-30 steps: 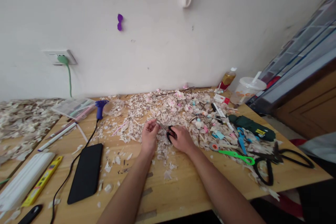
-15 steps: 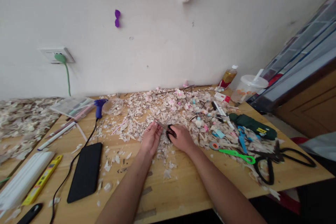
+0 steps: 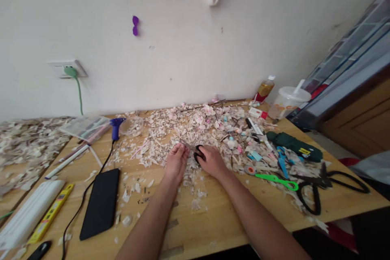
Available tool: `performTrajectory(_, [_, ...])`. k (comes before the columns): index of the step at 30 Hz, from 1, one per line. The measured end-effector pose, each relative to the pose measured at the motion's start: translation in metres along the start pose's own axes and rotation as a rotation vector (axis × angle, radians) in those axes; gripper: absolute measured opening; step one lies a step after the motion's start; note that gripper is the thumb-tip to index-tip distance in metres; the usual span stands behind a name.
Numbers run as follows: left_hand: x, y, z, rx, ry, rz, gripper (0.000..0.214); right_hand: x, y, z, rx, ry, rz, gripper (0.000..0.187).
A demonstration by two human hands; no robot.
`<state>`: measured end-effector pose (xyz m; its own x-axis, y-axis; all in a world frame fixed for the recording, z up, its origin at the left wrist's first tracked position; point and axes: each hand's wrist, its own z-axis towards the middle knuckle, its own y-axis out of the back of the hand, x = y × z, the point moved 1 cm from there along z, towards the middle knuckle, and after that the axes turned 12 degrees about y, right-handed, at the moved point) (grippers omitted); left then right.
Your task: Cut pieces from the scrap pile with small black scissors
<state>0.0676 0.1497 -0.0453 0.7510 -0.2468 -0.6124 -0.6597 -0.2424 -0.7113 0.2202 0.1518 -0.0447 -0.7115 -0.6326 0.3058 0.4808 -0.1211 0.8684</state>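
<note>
Scissors [image 3: 198,155] with black handles are in the right hand [image 3: 213,161], its fingers curled around the loops, the blades pointing toward the left hand [image 3: 176,161]. There the thumb and fingertips are pressed together beside the blade tips; whatever they may pinch is too small to tell. Both hands are just above the near edge of the heap of pale scraps [image 3: 166,132] spread over the wooden surface [image 3: 210,227].

Trimming seems to be under way on a single small piece, and whether its cut is finished cannot be told. Much appears done already, judging by the scraps and by the pink flowers [image 3: 201,119] lying among them, near a thin dark branch [image 3: 224,102] along the wall. How many pieces remain is unclear. Glue gun [image 3: 115,128] and large scissors [image 3: 323,180] lie well apart from the hands, untouched.
</note>
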Motion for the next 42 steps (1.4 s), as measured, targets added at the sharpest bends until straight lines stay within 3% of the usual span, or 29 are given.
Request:
performTrajectory(5, [-0.004, -0.005, -0.002, 0.0, -0.118, 0.187, 0.016, -0.001, -0.002, 0.0, -0.005, -0.019, 0.011, 0.008])
performTrajectory(25, [-0.024, 0.001, -0.002, -0.117, -0.257, 0.786, 0.019, 0.0, 0.001, 0.0, 0.02, -0.03, 0.01, 0.011])
performTrajectory(29, [-0.023, 0.0, -0.002, -0.085, -0.264, 0.733, 0.018, 0.0, 0.001, 0.0, 0.036, -0.038, 0.008, 0.012])
performTrajectory(36, [-0.006, -0.005, -0.003, 0.03, -0.021, 0.208, 0.021, -0.001, 0.001, 0.0, 0.039, -0.04, 0.004, 0.011])
performTrajectory(42, [-0.008, -0.002, 0.0, -0.005, -0.103, 0.338, 0.023, -0.001, 0.0, 0.0, 0.04, -0.036, 0.005, 0.01])
